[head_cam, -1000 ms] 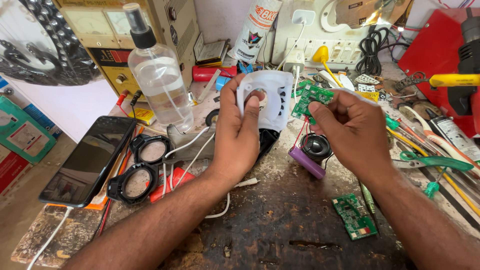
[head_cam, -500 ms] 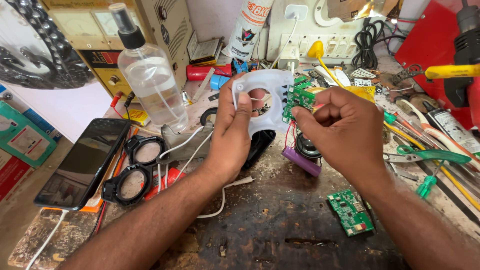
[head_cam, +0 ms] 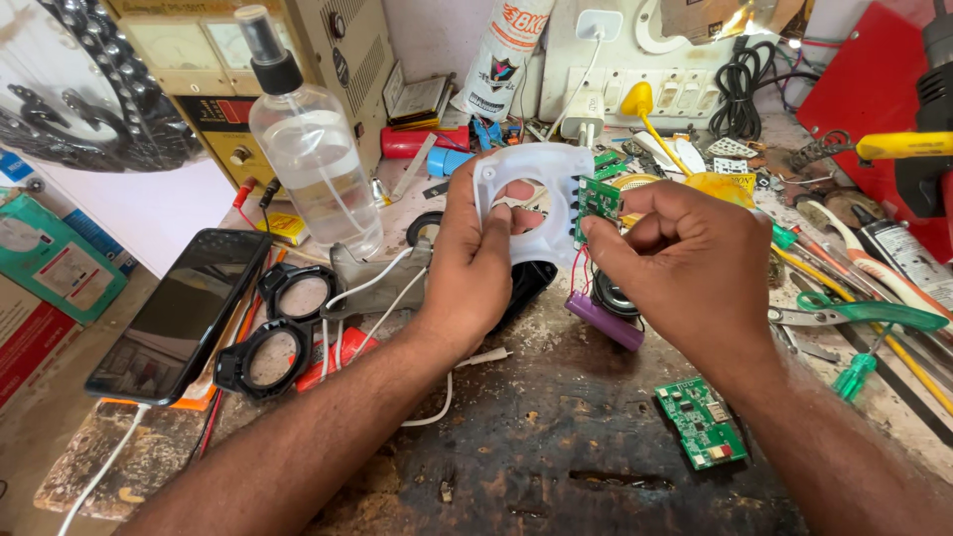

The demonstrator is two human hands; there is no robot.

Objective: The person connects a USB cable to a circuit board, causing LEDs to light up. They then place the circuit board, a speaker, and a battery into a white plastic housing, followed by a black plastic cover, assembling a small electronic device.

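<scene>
Workbench, dark and stained, fills the space nearest me, with a loose green circuit board lying flat on it by my right forearm. Just beyond, I see a purple cylindrical cell and a small black speaker under my hands. My left hand is closed around a white plastic housing, thumb through its round opening, holding it upright above the bench. My right hand pinches a small green board against the housing's right edge, fingers curled tight. Off to the left lie two black rings and a dark phone. Farther back stand a clear spray bottle and a white power strip against the wall
</scene>
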